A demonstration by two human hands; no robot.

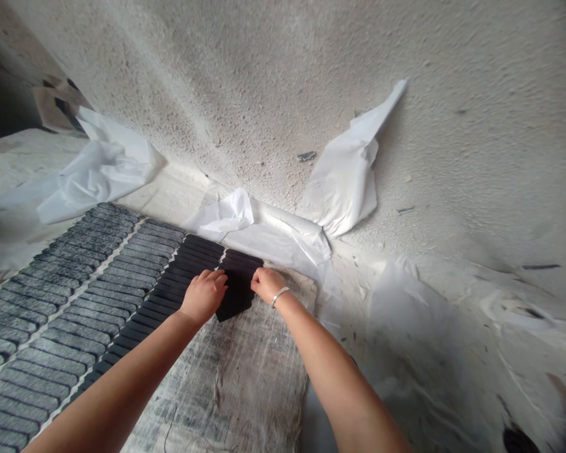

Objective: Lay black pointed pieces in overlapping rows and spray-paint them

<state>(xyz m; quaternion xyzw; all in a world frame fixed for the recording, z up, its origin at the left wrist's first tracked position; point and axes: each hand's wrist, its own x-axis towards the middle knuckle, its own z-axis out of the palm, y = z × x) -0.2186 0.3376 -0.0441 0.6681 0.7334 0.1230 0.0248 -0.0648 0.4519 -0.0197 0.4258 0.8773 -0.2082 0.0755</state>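
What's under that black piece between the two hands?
A scuffed, greyish board shows just past the lower edge of the black piece. What lies directly beneath it is covered, so I can't tell whether anything else is there.

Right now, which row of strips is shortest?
The rightmost black row, between the left hand and right hand; the other three rows stretch much farther.

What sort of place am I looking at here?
Probably a rough workshop or spraying area: rows of overlapping dark pieces lie on a stained, worn board, crumpled white sheets lie about, and a pale, gritty surface rises behind.
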